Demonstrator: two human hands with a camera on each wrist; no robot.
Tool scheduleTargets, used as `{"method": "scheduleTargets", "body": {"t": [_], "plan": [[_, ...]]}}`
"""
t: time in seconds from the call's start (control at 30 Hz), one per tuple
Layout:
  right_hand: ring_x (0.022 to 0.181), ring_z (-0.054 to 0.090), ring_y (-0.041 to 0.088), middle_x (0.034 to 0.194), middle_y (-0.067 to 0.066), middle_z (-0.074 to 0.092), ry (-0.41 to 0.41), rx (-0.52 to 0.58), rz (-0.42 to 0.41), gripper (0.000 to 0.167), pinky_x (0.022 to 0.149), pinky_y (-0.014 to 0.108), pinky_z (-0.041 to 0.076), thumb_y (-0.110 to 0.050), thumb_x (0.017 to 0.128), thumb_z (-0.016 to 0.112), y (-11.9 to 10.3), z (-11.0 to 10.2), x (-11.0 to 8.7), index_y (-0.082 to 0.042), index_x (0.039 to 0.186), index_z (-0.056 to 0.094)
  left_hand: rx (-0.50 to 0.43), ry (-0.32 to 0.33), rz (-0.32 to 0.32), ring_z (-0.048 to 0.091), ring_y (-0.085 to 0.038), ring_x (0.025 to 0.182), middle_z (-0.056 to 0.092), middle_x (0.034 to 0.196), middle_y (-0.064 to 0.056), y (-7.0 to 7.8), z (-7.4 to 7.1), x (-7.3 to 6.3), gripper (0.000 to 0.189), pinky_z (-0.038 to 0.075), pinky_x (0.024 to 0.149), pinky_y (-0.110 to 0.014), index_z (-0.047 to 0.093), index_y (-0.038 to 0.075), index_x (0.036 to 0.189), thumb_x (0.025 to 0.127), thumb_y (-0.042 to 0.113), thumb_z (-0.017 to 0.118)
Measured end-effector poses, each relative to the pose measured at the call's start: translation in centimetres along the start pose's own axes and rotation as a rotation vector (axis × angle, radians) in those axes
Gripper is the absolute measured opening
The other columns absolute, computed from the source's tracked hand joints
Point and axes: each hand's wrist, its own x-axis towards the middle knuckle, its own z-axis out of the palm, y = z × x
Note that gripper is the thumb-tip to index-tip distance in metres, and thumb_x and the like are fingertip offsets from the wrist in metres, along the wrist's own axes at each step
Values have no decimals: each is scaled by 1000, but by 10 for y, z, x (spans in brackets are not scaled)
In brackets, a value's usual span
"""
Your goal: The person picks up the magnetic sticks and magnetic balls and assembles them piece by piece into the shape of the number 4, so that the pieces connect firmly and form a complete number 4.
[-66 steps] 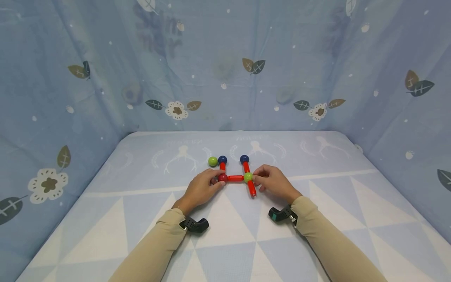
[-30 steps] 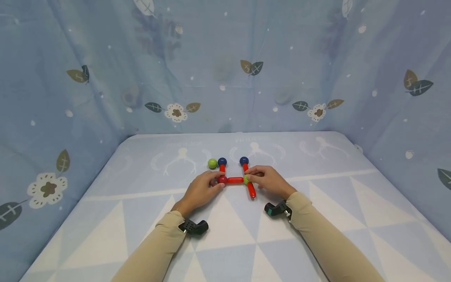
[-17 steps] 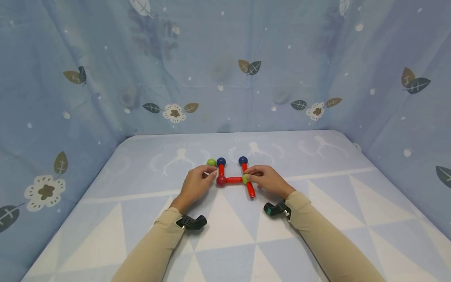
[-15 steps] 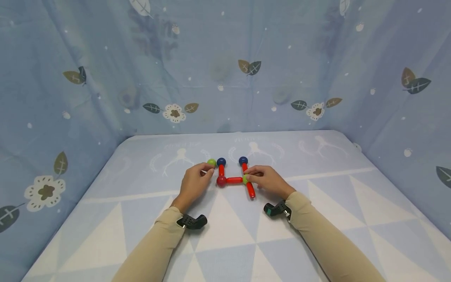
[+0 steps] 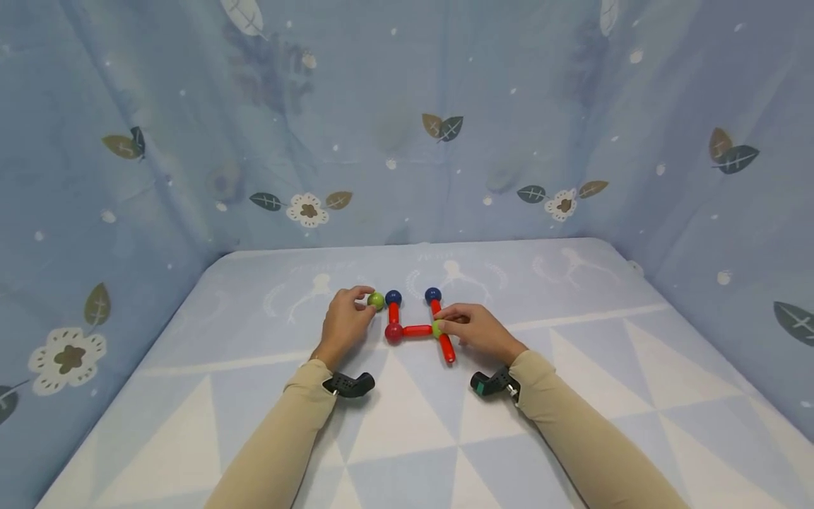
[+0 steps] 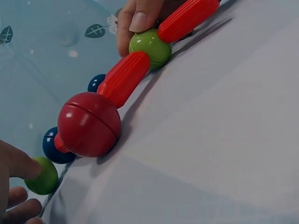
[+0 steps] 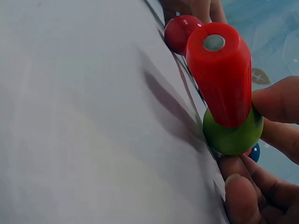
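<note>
A frame of red magnetic rods and coloured balls lies flat on the table. Its red ball (image 5: 394, 333) is at the near left corner, joined by a horizontal rod (image 5: 417, 331) to a green ball (image 7: 232, 135). Rods run from both to two blue balls, the left one (image 5: 393, 297) and the right one (image 5: 433, 295). Another rod (image 5: 448, 349) points toward me, its metal end bare. My right hand (image 5: 481, 331) pinches the frame's green ball. Beside the left blue ball, my left hand (image 5: 345, 324) holds a loose green ball (image 5: 376, 302) between thumb and fingers.
A patterned cloth (image 5: 407, 452) covers the table. Blue printed curtains (image 5: 381, 127) close off the back and both sides. Each wrist wears a black camera mount, on the left (image 5: 350, 385) and on the right (image 5: 491, 382).
My left hand has let go of the red ball, moved back and left, and taken hold of the loose green ball. My right hand has shifted onto the frame's green ball and stays there.
</note>
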Motion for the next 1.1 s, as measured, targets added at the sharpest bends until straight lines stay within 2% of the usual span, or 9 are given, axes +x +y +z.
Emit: {"method": "scheduleTargets", "body": {"t": [0.23,0.43,0.9,1.1], "plan": [[89,59,22,109,1,68,12,-11,11,29,73,33,52,-32,95,71,1,0,0,-18,120,71,51,-40,-8,63,-25,99,61,119,-14,3,3,4,42,51,78,-42,68,19,131,90,15,74],[89,59,22,108,1,68,10,-5,2,29,74,33,52,-32,95,71,-1,1,0,-17,120,71,68,-54,-24,63,-25,100,62,117,-13,2,4,6,41,51,81,-43,68,19,130,90,15,74],[90,59,22,108,0,68,18,-1,17,29,74,33,52,-32,95,71,0,3,-1,-17,120,71,55,-36,-40,64,-23,97,68,111,-8,-1,7,6,38,49,83,-44,67,18,127,90,17,75],[90,58,22,108,0,68,23,-10,12,29,74,33,52,-32,95,71,0,3,-1,-18,120,71,-4,-40,-40,66,-24,100,68,113,-9,-1,4,3,37,49,86,-45,67,17,126,90,18,75]]}}
